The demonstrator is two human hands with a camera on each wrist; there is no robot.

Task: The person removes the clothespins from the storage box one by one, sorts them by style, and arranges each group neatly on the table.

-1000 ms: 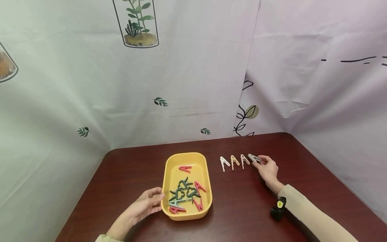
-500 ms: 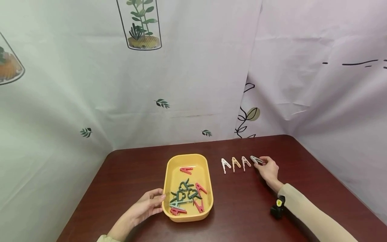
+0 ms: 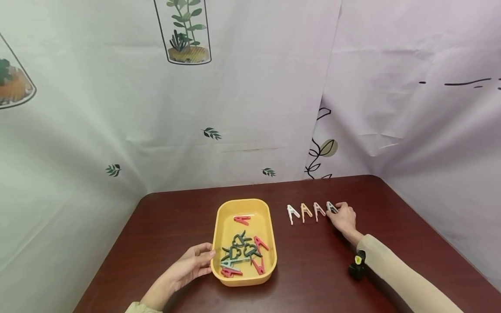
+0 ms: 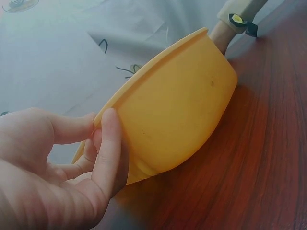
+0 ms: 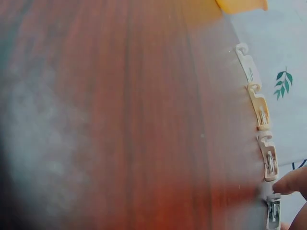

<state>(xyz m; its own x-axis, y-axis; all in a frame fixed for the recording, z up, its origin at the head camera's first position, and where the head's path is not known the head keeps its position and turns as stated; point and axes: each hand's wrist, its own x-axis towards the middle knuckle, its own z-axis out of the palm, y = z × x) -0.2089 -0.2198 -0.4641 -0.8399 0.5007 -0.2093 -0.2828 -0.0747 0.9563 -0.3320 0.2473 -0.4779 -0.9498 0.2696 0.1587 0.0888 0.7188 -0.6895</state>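
Observation:
My left hand (image 3: 188, 267) grips the left rim of a yellow plastic tray (image 3: 272, 243); in the left wrist view its thumb and fingers pinch the tray's edge. At the right end of a short row, my right hand (image 3: 345, 219) has its thumb and finger around a grey clothespin (image 5: 274, 212) on the table. Left of it lie a pale pink clothespin (image 3: 318, 211), a yellow clothespin (image 3: 305, 211) and a white clothespin (image 3: 292, 212), spaced side by side with jaws spread alike. Part of the grey one is hidden by the hand.
Inside the tray are several red clothespins (image 3: 242, 219), dark green clips (image 3: 238, 240) and a light teal clothespin (image 3: 231, 263). The dark red table (image 3: 305, 269) ends at a pale cloth backdrop (image 3: 250, 108) behind and at both sides.
The grey clothespin has turned from slanting to standing in line with the other three, and my right hand has shifted slightly with it. My left hand stays on the tray.

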